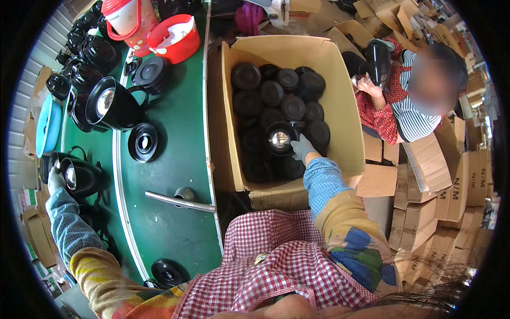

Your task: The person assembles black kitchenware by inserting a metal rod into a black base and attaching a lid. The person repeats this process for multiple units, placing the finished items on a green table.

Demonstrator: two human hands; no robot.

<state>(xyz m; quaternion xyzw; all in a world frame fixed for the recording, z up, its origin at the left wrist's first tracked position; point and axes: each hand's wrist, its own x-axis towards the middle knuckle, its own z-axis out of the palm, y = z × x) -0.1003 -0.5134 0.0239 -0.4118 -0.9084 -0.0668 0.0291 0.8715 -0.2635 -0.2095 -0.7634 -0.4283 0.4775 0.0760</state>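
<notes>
My gloved right hand [303, 148] reaches into a large cardboard box [345, 127] and closes on a black jug [279, 139] with a shiny inside. Beneath and around that jug, the box holds several dark round-topped vessels [293, 108]. Far out to the left, my gloved left hand [55, 179] grips another black jug [85, 177] at the table's far side; its fingers are partly hidden. Between my arms on the green table [170, 234] lies a round black lid [144, 142]. Behind it stands an open black jug [114, 103] with a shiny liner.
A bent metal bar [180, 201] lies by the table's right edge. Stacked lids [151, 73], a red basin [178, 45] and a blue basin [48, 125] stand on the left. Another person [409, 95] holds a black vessel at the right, among cardboard cartons [451, 191].
</notes>
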